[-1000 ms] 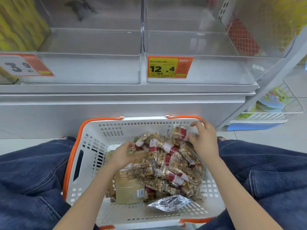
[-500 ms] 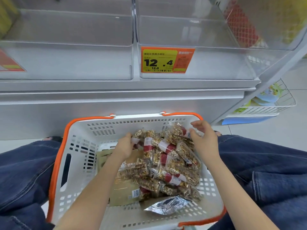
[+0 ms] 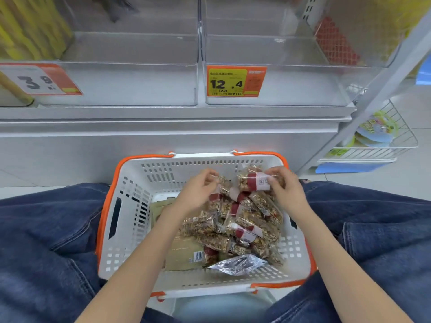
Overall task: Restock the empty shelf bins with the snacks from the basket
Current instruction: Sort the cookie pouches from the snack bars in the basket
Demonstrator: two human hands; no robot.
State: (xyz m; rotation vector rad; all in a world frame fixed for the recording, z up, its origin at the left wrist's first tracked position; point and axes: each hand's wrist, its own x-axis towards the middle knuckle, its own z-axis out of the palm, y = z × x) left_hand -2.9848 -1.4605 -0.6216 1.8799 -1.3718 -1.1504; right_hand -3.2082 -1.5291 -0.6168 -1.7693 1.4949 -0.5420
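Note:
A white basket (image 3: 130,206) with orange handles sits between my knees, holding a pile of clear nut snack packs (image 3: 247,224) with red labels. My left hand (image 3: 198,192) pinches the end of one pack at the pile's far left. My right hand (image 3: 284,190) grips a red-labelled snack pack (image 3: 251,180) lifted slightly above the pile's far edge. Two clear empty shelf bins stand above: the left bin (image 3: 130,85) and the right bin (image 3: 291,85) with a yellow 12.4 price tag (image 3: 235,81).
A flat olive packet (image 3: 184,255) and a silver foil packet (image 3: 238,264) lie in the basket's near part. Yellow goods (image 3: 28,29) fill the bin at far left. A wire rack (image 3: 382,136) with round packs hangs at right. My jeans-clad legs flank the basket.
Both hands have closed on packs and lifted a little toward the basket's far wall; the right hand's pack now stands clear of the pile. The camera has tilted slightly.

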